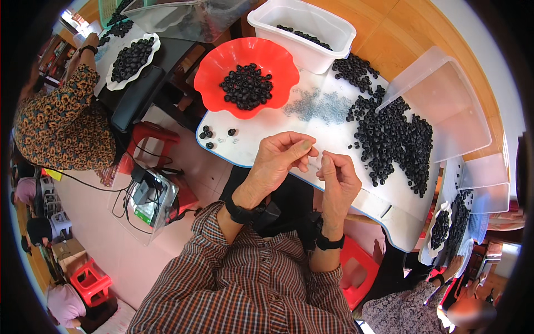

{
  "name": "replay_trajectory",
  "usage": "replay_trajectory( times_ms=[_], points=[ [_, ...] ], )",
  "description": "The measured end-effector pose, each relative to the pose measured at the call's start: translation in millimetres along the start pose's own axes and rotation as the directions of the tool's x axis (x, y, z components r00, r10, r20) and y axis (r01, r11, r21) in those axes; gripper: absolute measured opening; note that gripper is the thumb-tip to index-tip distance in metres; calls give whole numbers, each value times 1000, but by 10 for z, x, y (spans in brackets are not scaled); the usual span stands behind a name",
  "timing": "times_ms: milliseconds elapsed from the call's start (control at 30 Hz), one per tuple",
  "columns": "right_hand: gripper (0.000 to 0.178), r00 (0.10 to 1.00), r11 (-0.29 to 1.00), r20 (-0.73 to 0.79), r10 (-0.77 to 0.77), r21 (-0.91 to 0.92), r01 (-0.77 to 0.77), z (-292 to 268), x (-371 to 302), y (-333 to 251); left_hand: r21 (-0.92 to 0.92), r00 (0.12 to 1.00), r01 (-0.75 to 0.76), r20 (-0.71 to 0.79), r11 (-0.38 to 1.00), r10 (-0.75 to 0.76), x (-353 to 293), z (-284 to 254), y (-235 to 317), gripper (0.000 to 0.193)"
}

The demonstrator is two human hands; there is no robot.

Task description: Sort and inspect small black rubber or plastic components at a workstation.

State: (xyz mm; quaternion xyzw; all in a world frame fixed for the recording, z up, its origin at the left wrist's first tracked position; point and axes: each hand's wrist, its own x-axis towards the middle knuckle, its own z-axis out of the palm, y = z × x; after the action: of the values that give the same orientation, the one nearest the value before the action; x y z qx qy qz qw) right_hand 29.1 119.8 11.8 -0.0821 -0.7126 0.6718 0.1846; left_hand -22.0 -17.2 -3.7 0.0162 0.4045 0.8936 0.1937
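Note:
Both my hands are raised over the front edge of the white table [256, 146], close together but apart. My left hand [281, 161] is closed in a pinch of thumb and forefinger. Thumb and fingers are pressed together on my right hand [339, 181] as well. Whatever sits in either pinch is too small to make out. Beyond them lies a patch of small clear rings [320, 106]. Small round black parts [384, 131] are heaped to the right. A few loose black pieces [207, 132] lie at the table's left end.
A red scalloped bowl [208, 75] holds more black parts. Behind it stands a white tub [303, 55] with some inside. A clear plastic bin [439, 106] lies tipped at the heap. Co-workers sit at left [61, 125] and right [406, 309]. A red stool [356, 267] stands below.

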Motion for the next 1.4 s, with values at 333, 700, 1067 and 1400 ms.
replay_trajectory(
  times_ms=[333, 700, 1067, 1400],
  points=[
    [6, 988, 963, -93, -125, -251, 98, -127, 40, 82, 169, 868, -242, -403, 955, 291, 177, -119, 566, 25],
    [11, 972, 834, -54, -229, -526, 167, -261, -68, 339, 37, 837, -312, -461, 949, 293, 303, -400, 731, 33],
    [13, 962, 739, -53, -267, -652, 169, -250, -48, 530, 208, 939, -184, -253, 961, 234, 221, -12, 248, 21],
    [10, 948, 622, -57, -312, -767, 159, -221, -24, 559, 788, 971, -197, 75, 583, 228, 530, 393, -476, 17]
  ],
)
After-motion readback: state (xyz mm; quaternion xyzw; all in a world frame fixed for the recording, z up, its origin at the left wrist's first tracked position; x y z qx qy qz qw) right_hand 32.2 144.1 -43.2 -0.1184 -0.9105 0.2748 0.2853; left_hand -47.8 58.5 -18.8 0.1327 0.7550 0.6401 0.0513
